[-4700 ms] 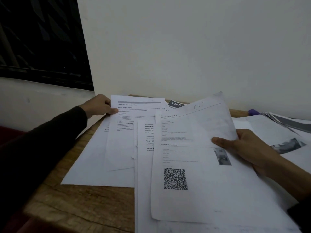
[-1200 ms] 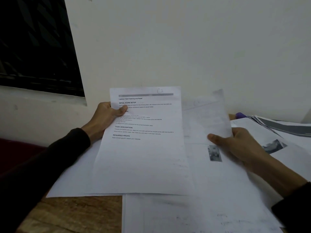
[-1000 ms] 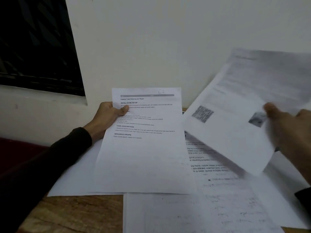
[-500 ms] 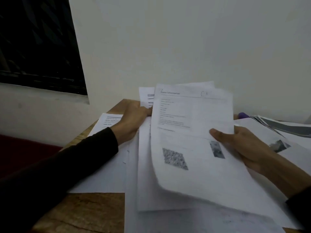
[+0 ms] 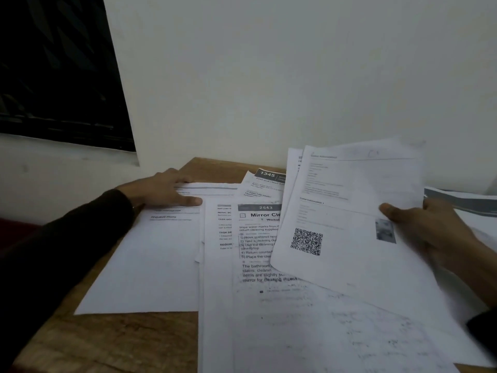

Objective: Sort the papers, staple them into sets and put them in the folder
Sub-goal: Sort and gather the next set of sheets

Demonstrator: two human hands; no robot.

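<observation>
My right hand (image 5: 427, 230) pinches a small stack of printed sheets (image 5: 347, 211) at its right edge, thumb on top; the front sheet shows a QR code and a small photo. The stack is lifted and tilted above the table. My left hand (image 5: 166, 192) rests flat, fingers straight, on the top of a printed sheet (image 5: 150, 254) lying at the left of the wooden table (image 5: 107, 343). Between them lie overlapping sheets, one headed "Mirror Cle…" with the number 2643 (image 5: 258, 238) and another numbered 1345 (image 5: 265, 181). No stapler or folder is visible.
More papers with dark printed bands (image 5: 462, 203) lie at the far right. A white wall stands right behind the table, and a dark window (image 5: 53, 71) is at upper left. The table's left edge runs under my left sleeve.
My left hand has laid its sheet down on the left pile and now rests flat on it. My right hand keeps the QR-code stack, which has shifted to the right, uncovering the "Mirror" sheet.
</observation>
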